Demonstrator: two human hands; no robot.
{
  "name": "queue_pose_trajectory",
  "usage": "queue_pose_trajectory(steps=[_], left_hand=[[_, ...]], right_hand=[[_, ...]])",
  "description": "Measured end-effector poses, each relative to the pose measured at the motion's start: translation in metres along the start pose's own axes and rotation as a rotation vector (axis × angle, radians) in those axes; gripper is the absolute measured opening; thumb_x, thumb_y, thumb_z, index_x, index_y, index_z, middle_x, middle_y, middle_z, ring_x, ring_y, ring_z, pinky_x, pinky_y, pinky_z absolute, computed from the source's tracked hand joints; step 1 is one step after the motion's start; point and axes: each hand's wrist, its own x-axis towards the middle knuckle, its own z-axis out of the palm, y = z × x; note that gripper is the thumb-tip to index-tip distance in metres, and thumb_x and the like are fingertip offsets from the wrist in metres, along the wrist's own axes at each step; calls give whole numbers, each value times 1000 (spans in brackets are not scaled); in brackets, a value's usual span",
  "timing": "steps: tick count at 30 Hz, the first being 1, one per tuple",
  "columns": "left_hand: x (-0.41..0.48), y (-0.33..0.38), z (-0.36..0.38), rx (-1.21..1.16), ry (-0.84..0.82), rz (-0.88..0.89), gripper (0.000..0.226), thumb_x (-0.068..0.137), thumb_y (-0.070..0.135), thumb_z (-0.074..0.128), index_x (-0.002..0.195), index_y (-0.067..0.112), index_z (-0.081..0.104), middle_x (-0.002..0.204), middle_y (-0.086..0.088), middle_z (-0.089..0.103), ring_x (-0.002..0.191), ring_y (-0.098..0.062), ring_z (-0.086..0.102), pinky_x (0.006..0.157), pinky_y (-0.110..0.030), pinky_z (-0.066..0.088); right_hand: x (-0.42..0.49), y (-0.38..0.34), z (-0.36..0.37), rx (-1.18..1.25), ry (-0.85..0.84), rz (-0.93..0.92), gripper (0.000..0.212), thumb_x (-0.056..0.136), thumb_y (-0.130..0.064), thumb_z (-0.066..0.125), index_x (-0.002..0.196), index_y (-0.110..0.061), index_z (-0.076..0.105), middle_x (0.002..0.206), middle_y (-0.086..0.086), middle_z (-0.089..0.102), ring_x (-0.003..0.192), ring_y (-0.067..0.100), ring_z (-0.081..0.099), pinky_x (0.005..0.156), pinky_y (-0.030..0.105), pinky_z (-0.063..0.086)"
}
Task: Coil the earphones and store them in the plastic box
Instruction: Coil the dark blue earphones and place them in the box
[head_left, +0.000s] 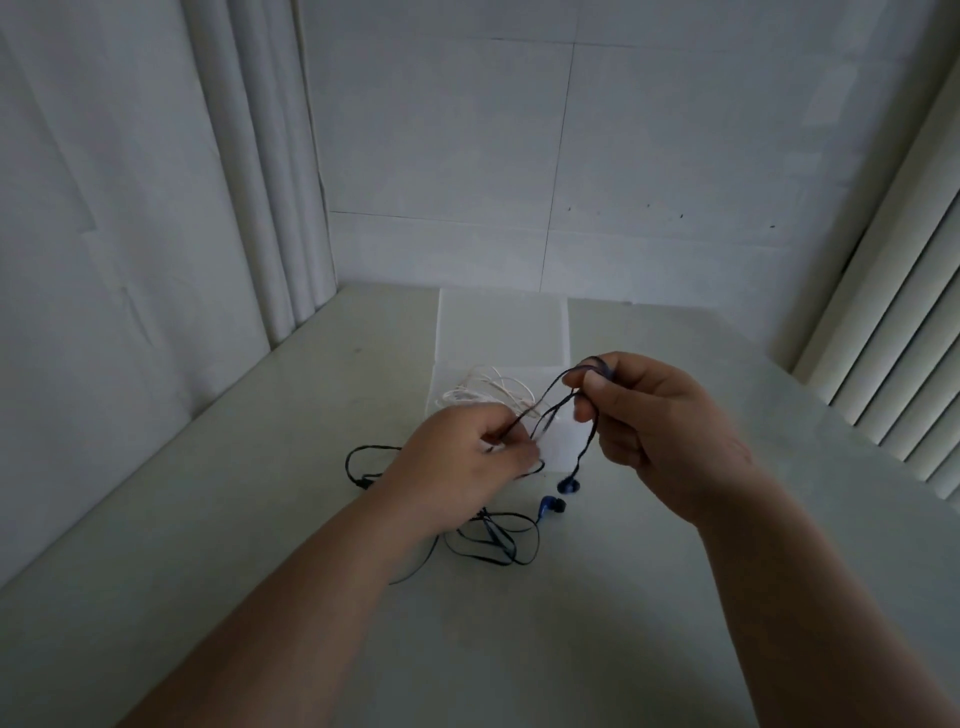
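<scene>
Dark blue earphones (550, 505) with a flat black cable lie partly on the table, loose loops trailing under my left forearm. My right hand (660, 426) pinches a bend of the cable between thumb and forefinger, and one blue earbud dangles below it. My left hand (462, 457) grips the same cable lower down, so a short stretch runs taut between both hands. Behind them sits the clear plastic box (501, 332) with its lid open; a coiled white earphone cable (485, 392) lies inside it.
The pale table (571, 649) meets white walls at the back and left. A ribbed white panel (893, 364) slants along the right side, and a fluted column (291, 208) stands at the back left.
</scene>
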Motion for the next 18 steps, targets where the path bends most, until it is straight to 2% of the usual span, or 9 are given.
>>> queue_pose_trajectory(steps=[2, 3, 4, 6, 9, 11, 13, 16, 18], left_hand=[[1, -1, -9, -121, 53, 13, 11, 91, 26, 62, 81, 23, 61, 70, 13, 67, 64, -2, 60, 67, -20, 46], [1, -1, -15, -193, 88, 26, 9, 92, 23, 60, 84, 21, 59, 68, 7, 68, 64, -8, 62, 69, -27, 48], [1, -1, -20, -246, 126, 42, 8, 93, 20, 60, 85, 20, 58, 62, 3, 65, 58, -11, 60, 64, -28, 47], [0, -2, -31, -303, 165, 66, 6, 91, 16, 61, 86, 19, 60, 54, 3, 57, 50, -11, 52, 55, -22, 44], [-1, -6, -43, -451, 61, 53, 19, 85, 2, 64, 96, 18, 69, 72, 4, 68, 67, -8, 60, 65, -16, 48], [-1, -9, -47, -442, 33, 33, 34, 79, -6, 62, 99, 20, 72, 81, 2, 72, 80, -7, 66, 75, -16, 49], [-1, -9, -48, -385, 53, 13, 40, 80, -13, 61, 99, 20, 72, 75, 3, 72, 82, -8, 69, 79, -16, 51], [-1, -7, -47, -355, 95, 2, 33, 81, -8, 66, 95, 22, 72, 78, 5, 76, 83, -8, 71, 75, -15, 52], [-1, -6, -46, -295, 132, 3, 28, 77, -2, 73, 90, 23, 74, 78, 6, 76, 75, -4, 70, 70, -13, 51]], right_hand=[[1, -1, -2, 26, 68, 8, 21, 95, -4, 49, 86, -7, 67, 60, 3, 55, 44, 10, 25, 44, 24, 15], [1, -2, -2, 32, 103, 11, 22, 96, -4, 49, 84, -7, 67, 58, 3, 52, 43, 9, 24, 43, 23, 15], [2, -2, -2, 37, 138, 12, 22, 96, -4, 49, 83, -8, 67, 57, 3, 49, 42, 8, 25, 43, 22, 15], [2, -2, -3, 52, 215, 8, 22, 96, -5, 49, 82, -8, 67, 57, 2, 45, 41, 7, 24, 43, 22, 16], [2, -4, -6, 97, 329, -8, 22, 96, -6, 50, 83, -10, 68, 58, 2, 45, 43, 9, 24, 47, 26, 15], [2, -6, -8, 126, 400, -23, 22, 96, -7, 50, 83, -10, 68, 58, 2, 46, 42, 9, 26, 44, 24, 18], [2, -7, -10, 149, 465, -48, 21, 96, -7, 50, 84, -10, 68, 59, 2, 47, 41, 8, 27, 42, 22, 20], [3, -6, -12, 168, 540, -82, 18, 96, -8, 51, 86, -10, 67, 60, 3, 50, 41, 8, 29, 43, 23, 20], [4, -6, -13, 132, 564, -92, 17, 96, -9, 52, 87, -11, 67, 61, 3, 51, 41, 8, 29, 41, 22, 21]])
